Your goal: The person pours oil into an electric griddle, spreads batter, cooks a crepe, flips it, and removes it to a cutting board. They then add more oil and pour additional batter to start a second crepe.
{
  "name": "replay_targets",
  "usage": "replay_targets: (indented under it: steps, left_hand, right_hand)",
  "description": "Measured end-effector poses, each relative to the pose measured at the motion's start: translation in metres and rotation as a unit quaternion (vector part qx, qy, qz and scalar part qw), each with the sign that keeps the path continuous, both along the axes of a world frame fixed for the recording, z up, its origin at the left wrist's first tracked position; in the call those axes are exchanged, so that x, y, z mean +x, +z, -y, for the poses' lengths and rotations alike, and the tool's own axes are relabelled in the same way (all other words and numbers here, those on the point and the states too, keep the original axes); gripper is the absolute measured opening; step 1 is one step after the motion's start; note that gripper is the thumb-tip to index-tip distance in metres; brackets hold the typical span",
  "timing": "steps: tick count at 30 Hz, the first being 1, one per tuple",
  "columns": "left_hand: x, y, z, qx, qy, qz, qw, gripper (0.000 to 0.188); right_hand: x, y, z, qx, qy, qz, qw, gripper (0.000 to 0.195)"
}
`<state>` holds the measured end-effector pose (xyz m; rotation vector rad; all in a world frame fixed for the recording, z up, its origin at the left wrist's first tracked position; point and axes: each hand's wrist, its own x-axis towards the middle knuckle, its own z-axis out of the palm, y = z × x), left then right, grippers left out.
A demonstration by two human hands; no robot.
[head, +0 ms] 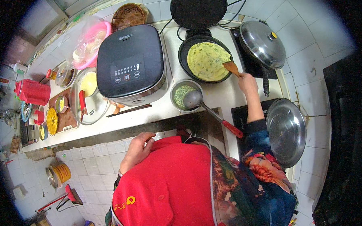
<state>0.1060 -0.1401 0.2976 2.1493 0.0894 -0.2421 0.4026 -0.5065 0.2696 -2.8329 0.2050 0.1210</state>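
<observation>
My right hand [248, 83] is shut on the handle of a wooden spatula [232, 67]. The spatula's blade touches the right edge of a round yellow pancake with green flecks [207, 61]. This pancake lies in the black lower plate of an electric griddle [185, 71], whose lid [199, 9] is raised. In front stands a metal bowl [175, 84] of batter with chopped greens [181, 94]. A ladle [194, 99] with a red handle rests in it, handle towards me. My left hand [137, 152] is beside my red apron [178, 179], fingers loosely bent, holding nothing visible.
A black rice cooker [130, 60] stands left of the griddle. Chopsticks [129, 110], eggshells [117, 109] and a glass lid [99, 112] with red-handled tongs [82, 105] lie nearby. A covered pan [263, 45] sits at right, above a large metal lid [286, 132]. Black cables [240, 7] run behind.
</observation>
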Motion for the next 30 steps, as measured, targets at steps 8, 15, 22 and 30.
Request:
replay_targets:
  steps: [8,15,22,30]
  left_hand:
    - [0.008,0.000,0.002,0.027,-0.037,0.016,0.999,0.019]
    - [0.004,0.002,0.002,0.016,-0.018,-0.005,1.000,0.018]
    - [0.011,-0.005,0.000,0.013,-0.054,0.008,0.998,0.017]
    - [0.126,0.016,0.060,0.038,-0.214,0.178,0.960,0.021]
  right_hand:
    - [-0.008,-0.048,-0.081,0.118,0.152,0.036,0.981,0.028]
    - [0.030,-0.036,-0.076,0.155,0.115,0.079,0.978,0.026]
    - [0.008,0.052,-0.011,-0.119,0.029,-0.036,0.992,0.025]
    - [0.019,0.037,0.000,-0.151,0.084,-0.118,0.978,0.023]
